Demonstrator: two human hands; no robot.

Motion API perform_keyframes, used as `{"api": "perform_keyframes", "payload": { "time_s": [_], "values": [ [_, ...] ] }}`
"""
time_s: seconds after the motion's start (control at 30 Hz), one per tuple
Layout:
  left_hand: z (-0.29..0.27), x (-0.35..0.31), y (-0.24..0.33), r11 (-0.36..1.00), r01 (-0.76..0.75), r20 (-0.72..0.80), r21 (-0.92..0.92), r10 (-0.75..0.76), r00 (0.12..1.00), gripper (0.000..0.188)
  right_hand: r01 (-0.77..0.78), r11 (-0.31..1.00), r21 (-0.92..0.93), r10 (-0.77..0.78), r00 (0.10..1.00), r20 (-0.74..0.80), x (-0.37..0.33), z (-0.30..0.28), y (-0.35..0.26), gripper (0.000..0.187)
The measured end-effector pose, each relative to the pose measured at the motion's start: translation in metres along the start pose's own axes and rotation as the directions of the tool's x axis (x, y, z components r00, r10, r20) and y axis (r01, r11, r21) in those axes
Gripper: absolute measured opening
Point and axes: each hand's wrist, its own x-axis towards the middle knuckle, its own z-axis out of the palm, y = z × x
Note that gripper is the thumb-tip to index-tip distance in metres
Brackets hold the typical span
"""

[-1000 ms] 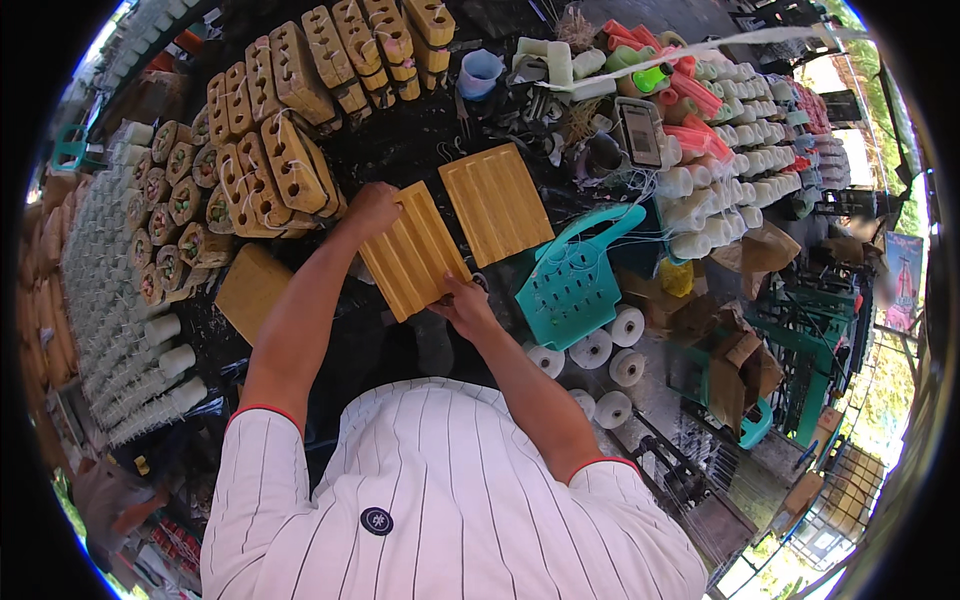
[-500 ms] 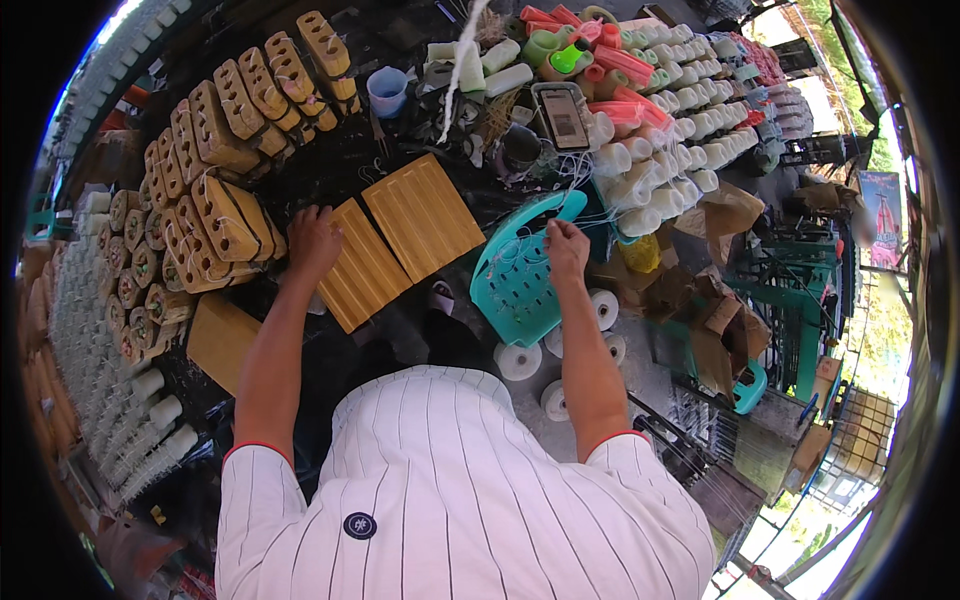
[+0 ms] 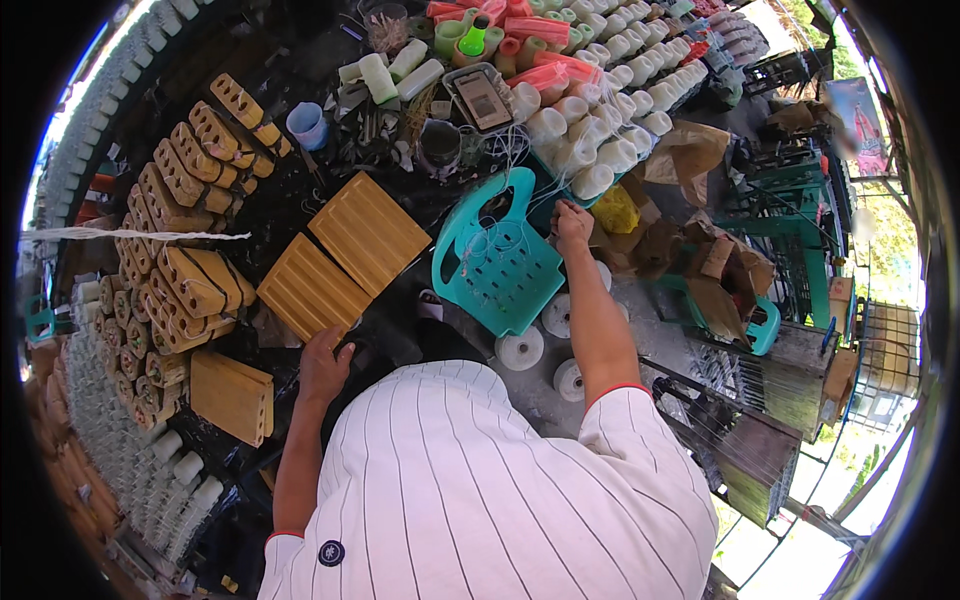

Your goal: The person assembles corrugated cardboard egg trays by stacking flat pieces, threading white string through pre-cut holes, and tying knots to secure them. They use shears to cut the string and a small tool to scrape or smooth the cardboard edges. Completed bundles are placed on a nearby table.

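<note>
Two grooved, yellow-brown wooden boards, a left one (image 3: 312, 290) and a right one (image 3: 370, 232), lie side by side before me. My left hand (image 3: 325, 365) is at the near edge of the left board, thumb apart from the fingers. To the right of the boards stands a teal plastic chair (image 3: 505, 285) with slots in its surface and loose pale threads (image 3: 490, 245) over it. Just beyond the chair's right side, my right hand (image 3: 572, 222) is closed. Whatever it grips is hidden by its fingers.
Hole-pierced wooden blocks (image 3: 185, 285) are stacked at left, beside a plain board (image 3: 228, 398). A blue cup (image 3: 307, 125) and a phone (image 3: 483, 97) are at the back. White cones (image 3: 600, 140) crowd the far right. Thread spools (image 3: 519, 350) stand on the floor near a cardboard box (image 3: 715, 265).
My left hand has moved from the left board's far-left edge to its near edge. The chair has turned and shifted against the boards. The whole view has swung, and a hanging white cord crosses further left.
</note>
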Motion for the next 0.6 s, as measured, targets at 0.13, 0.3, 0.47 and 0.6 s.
{"api": "perform_keyframes", "payload": {
  "time_s": [0.13,0.3,0.47,0.6],
  "values": [
    [0.004,0.003,0.02,0.999,-0.028,0.123,0.028,0.024,0.992,0.042,0.146,0.966,-0.216,-0.185,0.967,-0.175,0.026,0.021,0.005,0.029],
    [0.008,0.013,0.055,0.993,-0.102,0.183,0.055,0.091,0.979,0.044,0.121,0.992,-0.017,-0.12,0.931,-0.345,0.055,0.028,0.013,0.034],
    [0.014,0.015,0.065,0.983,-0.154,0.241,0.103,0.126,0.962,0.043,-0.241,0.767,0.594,0.316,0.948,-0.024,0.03,0.049,-0.007,0.01],
    [0.019,0.029,0.079,0.964,-0.226,0.328,0.14,0.171,0.929,0.045,-0.225,0.6,0.768,0.403,0.914,-0.048,0.058,0.043,-0.013,0.012]
  ]
}}
